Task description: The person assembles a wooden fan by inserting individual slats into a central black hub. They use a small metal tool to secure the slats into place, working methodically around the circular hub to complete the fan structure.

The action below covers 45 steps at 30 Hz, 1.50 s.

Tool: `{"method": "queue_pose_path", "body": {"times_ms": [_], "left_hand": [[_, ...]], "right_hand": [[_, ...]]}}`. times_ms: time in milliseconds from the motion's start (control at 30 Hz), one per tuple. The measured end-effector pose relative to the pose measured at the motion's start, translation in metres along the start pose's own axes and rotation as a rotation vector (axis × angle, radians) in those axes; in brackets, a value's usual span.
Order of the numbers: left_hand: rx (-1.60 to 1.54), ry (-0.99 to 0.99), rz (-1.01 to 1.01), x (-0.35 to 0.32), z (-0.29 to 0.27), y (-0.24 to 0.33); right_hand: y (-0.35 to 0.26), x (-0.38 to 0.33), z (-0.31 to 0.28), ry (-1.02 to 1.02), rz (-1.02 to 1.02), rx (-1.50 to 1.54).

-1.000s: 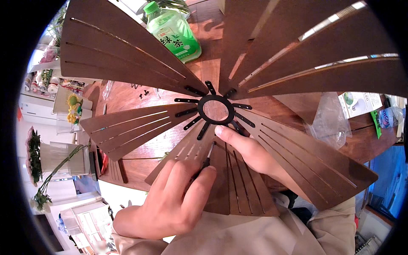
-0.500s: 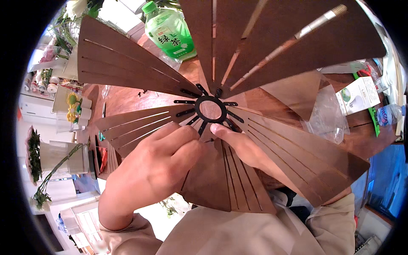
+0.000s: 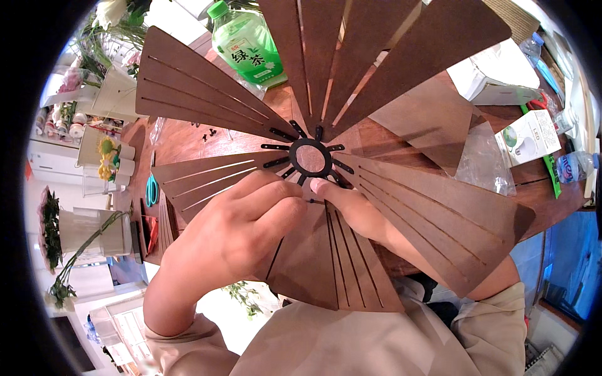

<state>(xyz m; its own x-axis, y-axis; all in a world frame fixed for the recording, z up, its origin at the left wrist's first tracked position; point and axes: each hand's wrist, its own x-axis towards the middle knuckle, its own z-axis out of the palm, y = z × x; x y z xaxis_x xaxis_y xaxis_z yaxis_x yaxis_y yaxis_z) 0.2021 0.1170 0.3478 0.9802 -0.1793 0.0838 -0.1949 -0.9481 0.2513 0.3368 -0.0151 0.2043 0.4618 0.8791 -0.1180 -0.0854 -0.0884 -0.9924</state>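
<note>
A black ring hub (image 3: pixel 293 156) with short spokes sits in the middle of several brown slotted fan-shaped panels (image 3: pixel 200 81). My right hand (image 3: pixel 351 210) holds the hub from the near side, its thumb pressed against the ring's lower edge. The rest of that hand is hidden under the right-hand panel (image 3: pixel 439 213). Just left of the thumb, my left hand (image 3: pixel 244 225) is closed in a pinch over the near spokes. A tiny dark pin-like piece (image 3: pixel 313 201) shows at its fingertips. Below both hands hangs the near panel (image 3: pixel 332 269), close to my shirt.
Small black pieces (image 3: pixel 210 133) lie on the wooden table (image 3: pixel 182 147), with teal-handled scissors (image 3: pixel 152 190) to the left. A green drink bottle (image 3: pixel 248 47) stands behind. At the right are a clear plastic bag (image 3: pixel 486 166), a bulb box (image 3: pixel 528 138) and a white box (image 3: pixel 495 72).
The panels have turned and tilted slightly, and the far ones have swung left, baring the white box at the right. Both hands have shifted only a little and keep their hold.
</note>
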Motion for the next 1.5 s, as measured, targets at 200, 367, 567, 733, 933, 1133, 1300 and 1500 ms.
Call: {"method": "queue_pose_path", "body": {"times_ms": [200,367,567,733,933,1133,1300,1500], "left_hand": [[0.050,-0.043,-0.327,-0.002,0.007,0.015],[0.010,0.006,-0.094,0.000,0.005,0.013],[-0.069,0.131,-0.065,0.005,0.011,0.009],[0.045,0.016,-0.203,-0.008,0.013,0.006],[-0.012,0.113,-0.125,-0.018,0.002,0.007],[-0.204,1.281,-0.581,-0.096,-0.013,-0.053],[-0.098,1.214,-0.775,-0.160,0.007,-0.175],[-0.286,0.932,-0.978,-0.158,0.079,-0.194]], "right_hand": [[0.007,0.003,0.001,0.027,-0.036,-0.022],[-0.004,-0.003,-0.001,0.001,0.045,0.025],[0.008,0.002,0.003,0.011,-0.057,0.062],[0.005,0.001,0.000,0.059,0.053,-0.109],[0.002,0.002,-0.004,0.025,0.071,-0.099],[0.019,0.009,-0.003,0.060,-0.010,0.125],[0.000,0.014,-0.013,-0.033,0.150,0.335],[-0.017,0.024,-0.042,0.093,0.177,0.172]]}}
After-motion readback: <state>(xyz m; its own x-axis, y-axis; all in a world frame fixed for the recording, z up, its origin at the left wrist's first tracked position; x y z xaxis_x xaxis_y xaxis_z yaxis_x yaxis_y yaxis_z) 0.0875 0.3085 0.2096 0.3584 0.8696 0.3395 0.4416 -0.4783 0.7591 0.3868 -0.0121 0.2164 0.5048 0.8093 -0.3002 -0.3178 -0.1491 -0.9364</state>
